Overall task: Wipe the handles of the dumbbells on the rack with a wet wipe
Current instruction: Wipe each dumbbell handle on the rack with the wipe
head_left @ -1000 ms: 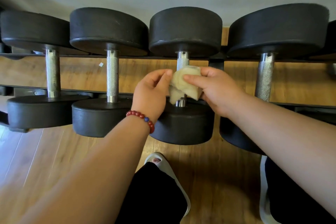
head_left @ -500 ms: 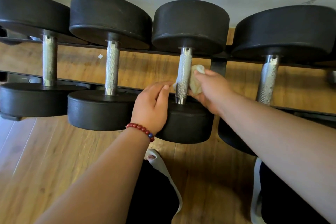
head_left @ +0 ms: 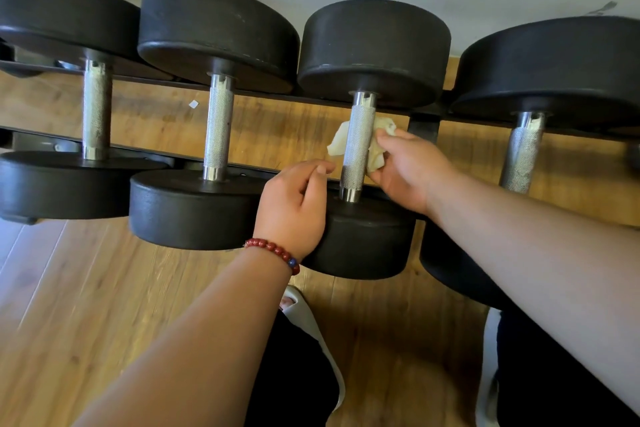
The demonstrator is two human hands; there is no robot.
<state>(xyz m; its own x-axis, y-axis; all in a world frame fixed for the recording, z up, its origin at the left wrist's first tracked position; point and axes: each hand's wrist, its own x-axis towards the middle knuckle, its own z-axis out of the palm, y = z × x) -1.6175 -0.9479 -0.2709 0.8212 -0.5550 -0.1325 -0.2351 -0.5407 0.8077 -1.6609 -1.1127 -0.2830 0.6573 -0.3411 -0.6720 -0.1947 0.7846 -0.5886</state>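
Handle of the third dumbbell from the left is the reference for every position below. Its long axis runs away from the person, tilted slightly right at the far end, with a black head at each end.

- Wet wipe: passes behind the handle. One bunch shows on its right side, and a free corner sticks out on its left.
- Right hand: just right of the handle, pinching the right bunch of the wipe between thumb and fingers, pressed close to the steel.
- Left hand: just left of the handle and nearer the person, over the near head. The fingers are loosely curled and hold nothing. The thumb tip is near the wipe's free corner but apart from it.
- The hands are apart, one on each side of the handle.

Judgement: the left hand is the nearer one to the free corner. Taking it would let the wipe be drawn round the handle.

Room: travel along the handle is bounded by the two heads. The rack rail crosses under the far end. Sideways there is open room on both sides, since the neighbouring handle to the left and the next handle to the right both sit well apart.
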